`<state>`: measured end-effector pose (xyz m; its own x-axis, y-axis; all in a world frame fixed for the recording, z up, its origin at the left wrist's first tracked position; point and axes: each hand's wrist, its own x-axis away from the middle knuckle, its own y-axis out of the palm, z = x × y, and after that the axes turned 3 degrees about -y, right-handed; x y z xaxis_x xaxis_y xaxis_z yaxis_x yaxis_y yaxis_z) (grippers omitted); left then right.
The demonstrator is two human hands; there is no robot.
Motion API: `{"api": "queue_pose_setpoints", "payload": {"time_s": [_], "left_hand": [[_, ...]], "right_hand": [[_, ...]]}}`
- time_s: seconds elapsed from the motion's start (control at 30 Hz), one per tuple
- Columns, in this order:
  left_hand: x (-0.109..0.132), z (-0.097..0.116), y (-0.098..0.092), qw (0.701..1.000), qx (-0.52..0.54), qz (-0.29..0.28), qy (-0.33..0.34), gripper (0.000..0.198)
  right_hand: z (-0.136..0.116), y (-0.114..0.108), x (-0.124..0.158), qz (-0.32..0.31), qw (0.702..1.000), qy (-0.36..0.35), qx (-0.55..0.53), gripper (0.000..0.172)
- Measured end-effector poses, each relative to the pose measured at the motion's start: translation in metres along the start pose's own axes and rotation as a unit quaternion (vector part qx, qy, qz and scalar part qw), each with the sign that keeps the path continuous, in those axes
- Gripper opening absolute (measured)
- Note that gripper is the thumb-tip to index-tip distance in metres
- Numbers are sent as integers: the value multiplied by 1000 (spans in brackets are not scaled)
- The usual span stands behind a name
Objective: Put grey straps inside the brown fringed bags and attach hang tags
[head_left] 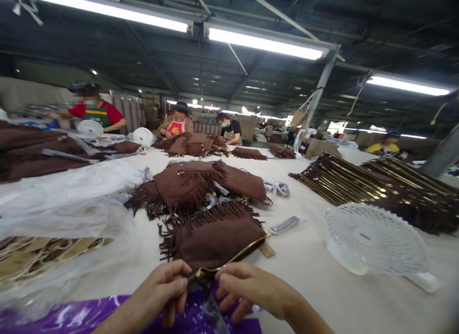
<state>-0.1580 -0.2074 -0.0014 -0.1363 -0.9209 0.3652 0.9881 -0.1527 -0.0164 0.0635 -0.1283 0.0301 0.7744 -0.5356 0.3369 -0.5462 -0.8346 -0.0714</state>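
A brown suede fringed pouch [215, 236] with a gold zipper lies in front of me on the cream table [315, 272]. My left hand [163, 291] pinches the zipper end at the pouch's near corner. My right hand [251, 288] has its fingers curled at the same corner, touching the zipper and a piece of clear plastic film [211, 315]. Behind the pouch sits a pile of more brown fringed pouches [201, 183].
A white desk fan [373, 240] stands at the right. Stacks of brown and gold pieces [376, 183] fill the far right. Clear plastic bags [64, 205] lie at the left, purple cloth [71, 317] near me. Three other workers [177, 121] sit at the far end.
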Motion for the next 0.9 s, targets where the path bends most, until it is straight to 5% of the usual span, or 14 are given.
{"api": "queue_pose_setpoints", "payload": {"time_s": [0.1,0.33,0.5,0.6,0.73,0.9], "left_hand": [[-1,-1,4,1000,11,-10,19,38],[4,7,15,999,-25,-8,35,24],[9,13,14,998,-51,1,45,18],[14,14,4,996,-71,-3,60,16],[17,9,-21,997,-68,2,33,26],[11,-2,-38,985,-146,84,36,27]], "right_hand": [[-3,24,-6,110,973,-76,189,21],[13,49,-23,190,927,-105,306,25],[7,53,-19,220,832,-92,501,21],[2,35,-12,191,792,-74,575,21],[2,-16,0,228,742,4,630,27],[5,-52,6,226,794,31,564,26]]}}
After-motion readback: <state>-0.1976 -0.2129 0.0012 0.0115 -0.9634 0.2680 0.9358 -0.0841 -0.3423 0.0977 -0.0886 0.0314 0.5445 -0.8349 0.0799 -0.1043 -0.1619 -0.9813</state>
